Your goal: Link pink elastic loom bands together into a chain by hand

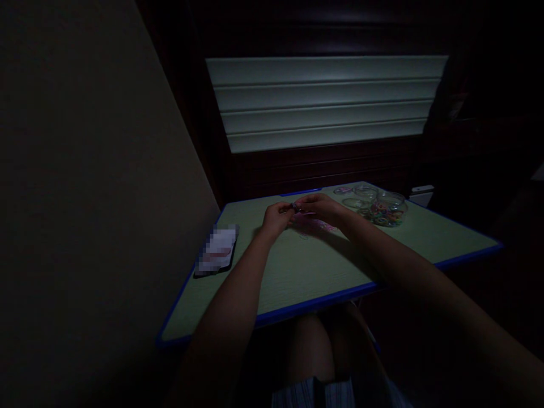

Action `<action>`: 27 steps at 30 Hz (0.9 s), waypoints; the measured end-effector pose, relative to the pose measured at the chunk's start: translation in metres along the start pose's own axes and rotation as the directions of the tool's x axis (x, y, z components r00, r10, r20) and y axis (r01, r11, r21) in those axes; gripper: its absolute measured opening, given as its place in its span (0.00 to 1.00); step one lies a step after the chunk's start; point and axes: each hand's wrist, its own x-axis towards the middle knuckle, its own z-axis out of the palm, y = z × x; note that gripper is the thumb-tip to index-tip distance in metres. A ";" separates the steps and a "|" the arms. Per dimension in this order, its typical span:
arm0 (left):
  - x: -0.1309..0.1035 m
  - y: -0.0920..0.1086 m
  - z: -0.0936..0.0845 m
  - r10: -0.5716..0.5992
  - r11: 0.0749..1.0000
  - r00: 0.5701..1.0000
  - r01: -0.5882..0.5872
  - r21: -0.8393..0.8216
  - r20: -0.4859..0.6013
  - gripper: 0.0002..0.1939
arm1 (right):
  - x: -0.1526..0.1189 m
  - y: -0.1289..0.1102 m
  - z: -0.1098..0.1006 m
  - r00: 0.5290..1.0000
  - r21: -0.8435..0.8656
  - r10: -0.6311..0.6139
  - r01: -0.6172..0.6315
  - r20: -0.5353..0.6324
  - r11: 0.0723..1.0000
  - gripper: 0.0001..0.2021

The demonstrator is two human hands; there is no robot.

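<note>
Above the green table [297, 277], my left hand [276, 218] and my right hand [321, 207] meet at their fingertips. Both pinch a small dark item [294, 208], too small and dim to name. Beneath and beside my right hand lies some pink material [312, 221] with small pieces around it. A thin loop [303, 237] rests on the table just below. To the right of my right hand stands a clear round container [389, 209] holding small multicoloured rings.
A phone-like flat object [216, 250], its face blurred, lies at the table's left edge. Clear lids or dishes [355, 202] sit near the back right. A wall [106, 170] rises on the left, and a pale slatted panel [327, 102] is behind the table.
</note>
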 end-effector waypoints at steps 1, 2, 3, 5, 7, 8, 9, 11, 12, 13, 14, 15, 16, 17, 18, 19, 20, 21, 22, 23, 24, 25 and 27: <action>0.000 0.001 0.000 -0.005 1.000 1.000 0.005 0.000 -0.004 0.11 | 0.000 0.000 0.000 1.000 -0.002 -0.002 0.002 -0.006 1.000 0.07; 0.000 0.001 -0.001 -0.011 1.000 1.000 0.011 0.003 -0.011 0.11 | 0.001 0.000 0.000 1.000 -0.009 -0.005 0.004 -0.020 1.000 0.07; 0.000 0.001 -0.001 -0.017 1.000 1.000 0.017 0.007 -0.020 0.11 | 0.001 0.000 0.000 0.999 -0.021 -0.009 0.008 -0.043 1.000 0.08; 0.000 0.002 -0.002 -0.028 1.000 0.999 0.028 0.012 -0.039 0.11 | 0.002 0.000 0.000 0.994 -0.066 -0.035 0.028 -0.104 0.997 0.09; 0.000 0.002 -0.003 -0.035 0.999 0.998 0.036 0.016 -0.053 0.12 | 0.004 0.001 -0.001 0.983 -0.141 -0.090 0.067 -0.162 0.988 0.11; 0.001 0.001 -0.004 -0.037 0.999 0.998 0.039 0.019 -0.056 0.12 | 0.005 0.001 -0.001 0.975 -0.189 -0.124 0.089 -0.183 0.978 0.12; 0.001 0.001 -0.004 -0.039 0.999 0.998 0.040 0.024 -0.056 0.13 | 0.006 0.002 -0.002 0.967 -0.241 -0.157 0.106 -0.201 0.965 0.13; 0.001 0.001 -0.005 -0.043 0.998 0.997 0.046 0.034 -0.065 0.13 | 0.007 0.002 -0.003 0.948 -0.365 -0.220 0.126 -0.228 0.922 0.13; 0.001 0.001 -0.005 -0.047 0.998 0.996 0.049 0.037 -0.074 0.13 | 0.007 0.002 -0.003 0.936 -0.443 -0.261 0.136 -0.235 0.886 0.13; 0.001 0.002 -0.005 -0.050 0.998 0.995 0.053 0.038 -0.084 0.13 | 0.007 0.002 -0.003 0.920 -0.534 -0.313 0.147 -0.235 0.833 0.12; 0.001 0.002 -0.005 -0.053 0.998 0.994 0.057 0.040 -0.091 0.13 | 0.005 0.002 -0.003 0.903 -0.631 -0.368 0.156 -0.220 0.760 0.12; 0.001 0.002 -0.005 -0.055 0.997 0.994 0.059 0.040 -0.097 0.13 | 0.004 0.001 -0.003 0.887 -0.724 -0.420 0.161 -0.192 0.671 0.11; 0.001 0.003 -0.005 -0.055 0.997 0.993 0.059 0.040 -0.100 0.13 | 0.002 0.000 -0.002 0.874 -0.802 -0.460 0.158 -0.158 0.576 0.11; 0.001 0.003 -0.005 -0.055 0.997 0.993 0.059 0.039 -0.102 0.12 | -0.001 -0.001 -0.001 0.869 -0.861 -0.479 0.143 -0.127 0.488 0.11; 0.001 0.004 -0.005 -0.054 0.998 0.993 0.058 0.037 -0.104 0.12 | -0.003 -0.001 0.000 0.873 -0.900 -0.476 0.120 -0.106 0.420 0.11; 0.001 0.004 -0.005 -0.054 0.998 0.993 0.058 0.033 -0.107 0.11 | -0.004 -0.002 0.002 0.883 -0.924 -0.460 0.092 -0.097 0.371 0.11; 0.000 0.005 -0.005 -0.056 0.998 0.992 0.059 0.027 -0.111 0.11 | -0.005 -0.003 0.003 0.892 -0.938 -0.441 0.065 -0.098 0.340 0.12; 0.000 0.006 -0.005 -0.058 0.998 0.992 0.060 0.020 -0.114 0.11 | -0.006 -0.003 0.003 0.900 -0.947 -0.424 0.040 -0.105 0.318 0.12; -0.001 0.006 -0.005 -0.060 0.998 0.992 0.062 0.015 -0.115 0.10 | -0.006 -0.003 0.004 0.906 -0.953 -0.407 0.017 -0.113 0.302 0.12; -0.001 0.007 -0.005 -0.061 0.998 0.991 0.063 0.011 -0.116 0.10 | -0.006 -0.004 0.003 0.911 -0.957 -0.394 -0.003 -0.122 0.289 0.13; -0.002 0.007 -0.005 -0.062 0.998 0.991 0.063 0.009 -0.118 0.10 | -0.006 -0.004 0.003 0.914 -0.960 -0.384 -0.019 -0.129 0.279 0.13; -0.002 0.007 -0.005 -0.063 0.998 0.991 0.064 0.007 -0.120 0.10 | -0.006 -0.004 0.003 0.918 -0.962 -0.372 -0.033 -0.137 0.272 0.13; -0.003 0.008 -0.005 -0.064 0.998 0.990 0.065 0.003 -0.122 0.09 | -0.007 -0.005 0.002 0.928 -0.963 -0.341 -0.055 -0.147 0.265 0.13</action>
